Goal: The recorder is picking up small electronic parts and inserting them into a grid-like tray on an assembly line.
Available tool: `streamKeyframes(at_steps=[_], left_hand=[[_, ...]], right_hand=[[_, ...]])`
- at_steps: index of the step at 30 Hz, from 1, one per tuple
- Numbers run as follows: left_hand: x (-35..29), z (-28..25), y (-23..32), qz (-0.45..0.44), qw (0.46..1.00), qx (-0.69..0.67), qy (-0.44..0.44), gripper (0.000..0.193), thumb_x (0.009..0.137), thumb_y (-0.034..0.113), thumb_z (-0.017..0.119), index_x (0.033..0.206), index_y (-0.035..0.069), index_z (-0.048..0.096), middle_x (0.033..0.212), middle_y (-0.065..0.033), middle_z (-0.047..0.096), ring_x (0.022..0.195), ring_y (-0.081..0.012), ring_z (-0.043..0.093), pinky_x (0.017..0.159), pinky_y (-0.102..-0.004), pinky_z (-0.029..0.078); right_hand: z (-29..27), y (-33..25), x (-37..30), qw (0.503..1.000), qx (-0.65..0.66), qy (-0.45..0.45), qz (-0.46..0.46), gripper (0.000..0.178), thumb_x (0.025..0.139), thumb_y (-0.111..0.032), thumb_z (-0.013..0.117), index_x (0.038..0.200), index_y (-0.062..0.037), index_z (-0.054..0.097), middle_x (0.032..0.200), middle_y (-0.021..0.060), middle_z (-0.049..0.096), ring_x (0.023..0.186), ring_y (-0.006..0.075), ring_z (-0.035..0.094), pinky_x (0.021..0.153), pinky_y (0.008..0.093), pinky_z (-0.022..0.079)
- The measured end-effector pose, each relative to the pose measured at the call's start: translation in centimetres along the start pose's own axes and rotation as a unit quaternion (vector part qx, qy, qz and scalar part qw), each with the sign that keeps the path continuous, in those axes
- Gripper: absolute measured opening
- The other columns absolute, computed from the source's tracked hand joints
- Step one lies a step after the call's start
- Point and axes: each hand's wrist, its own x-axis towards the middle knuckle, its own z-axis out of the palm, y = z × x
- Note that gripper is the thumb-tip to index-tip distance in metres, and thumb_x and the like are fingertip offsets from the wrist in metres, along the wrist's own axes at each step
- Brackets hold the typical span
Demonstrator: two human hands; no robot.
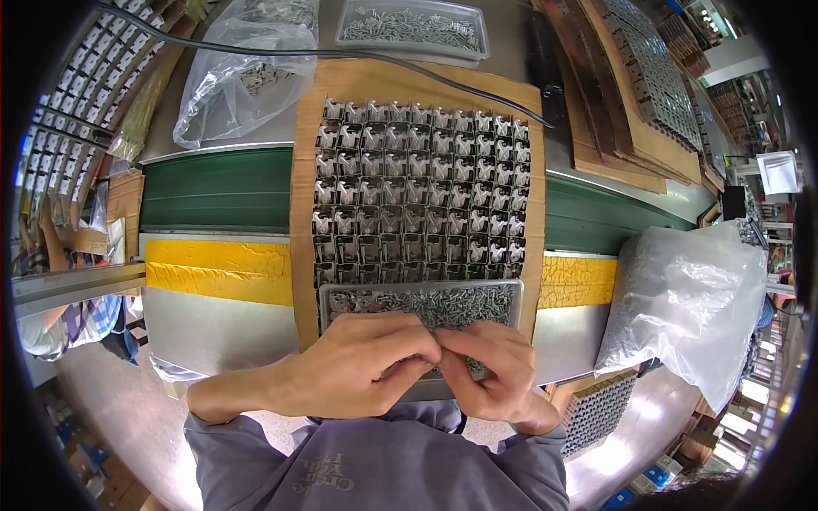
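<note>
My left hand (375, 362) and my right hand (490, 366) meet fingertip to fingertip over the near edge of a clear plastic tray (324, 298). Small metal screws (426, 302) fill that tray. Both hands are pinched closed, and whatever lies between the fingertips is too small to name. Just beyond the tray, rows of small metal-and-black parts (417, 187) stand packed in a grid on a sheet of brown cardboard (302, 170).
A black cable (358, 55) crosses the far end of the cardboard. Behind it are another screw tray (413, 30) and a plastic bag (247, 77). Stacked cardboard with parts (630, 94) stands far right, a large clear bag (682, 298) nearer. Green belt (213, 192) runs beneath the cardboard.
</note>
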Motion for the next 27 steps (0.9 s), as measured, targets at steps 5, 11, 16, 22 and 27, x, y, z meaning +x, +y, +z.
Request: streamKeyframes(at_steps=[5, 11, 16, 22, 27], left_hand=[[0.4, -0.4, 1.0, -0.017, 0.998, -0.052, -0.014, 0.016, 0.082, -0.007, 0.075, 0.094, 0.000, 0.068, 0.087, -0.0106, 0.072, 0.073, -0.0222, 0.071, 0.061, -0.0316, 0.054], [2.8, -1.3, -1.0, 0.018, 0.991, 0.066, 0.112, 0.010, 0.090, -0.002, 0.071, 0.099, -0.002, 0.068, 0.086, -0.0109, 0.073, 0.076, -0.0180, 0.072, 0.066, -0.0295, 0.056], [7.7, -1.4, -0.8, -0.030, 0.983, 0.063, 0.168, 0.003, 0.093, -0.002, 0.066, 0.096, -0.001, 0.066, 0.089, -0.0105, 0.070, 0.078, -0.0181, 0.068, 0.072, -0.0308, 0.054], [8.0, 0.8, -3.9, 0.026, 0.940, 0.333, 0.072, 0.009, 0.080, 0.003, 0.074, 0.085, 0.005, 0.067, 0.099, -0.0049, 0.061, 0.106, -0.0276, 0.056, 0.096, -0.0415, 0.040], [8.2, 1.3, -4.0, 0.047, 0.922, 0.375, 0.087, 0.010, 0.080, 0.005, 0.076, 0.085, 0.005, 0.067, 0.098, -0.0047, 0.062, 0.104, -0.0270, 0.057, 0.095, -0.0410, 0.043]], right_hand=[[-0.6, -0.3, -0.3, 0.991, 0.101, 0.012, 0.091, 0.024, 0.073, 0.011, 0.073, 0.096, 0.0053, 0.072, 0.070, 0.0099, 0.067, 0.053, 0.0170, 0.061, 0.048, 0.0293, 0.045], [-1.7, -0.1, -0.4, 0.998, 0.037, 0.007, 0.047, 0.014, 0.069, 0.009, 0.076, 0.081, 0.0029, 0.070, 0.064, 0.0101, 0.066, 0.051, 0.0169, 0.059, 0.046, 0.0278, 0.040], [-1.9, 0.1, -0.9, 0.997, 0.039, 0.034, 0.057, 0.015, 0.068, 0.009, 0.076, 0.081, 0.0027, 0.070, 0.064, 0.0097, 0.067, 0.049, 0.0177, 0.058, 0.045, 0.0283, 0.040], [-2.1, 0.3, -1.4, 0.997, 0.052, 0.027, 0.056, 0.018, 0.068, 0.009, 0.076, 0.083, 0.0028, 0.070, 0.066, 0.0100, 0.068, 0.050, 0.0194, 0.060, 0.045, 0.0292, 0.043], [-2.4, 0.7, -1.1, 0.997, 0.048, 0.035, 0.047, 0.019, 0.067, 0.010, 0.076, 0.083, 0.0027, 0.070, 0.065, 0.0101, 0.067, 0.050, 0.0200, 0.061, 0.046, 0.0297, 0.044]])
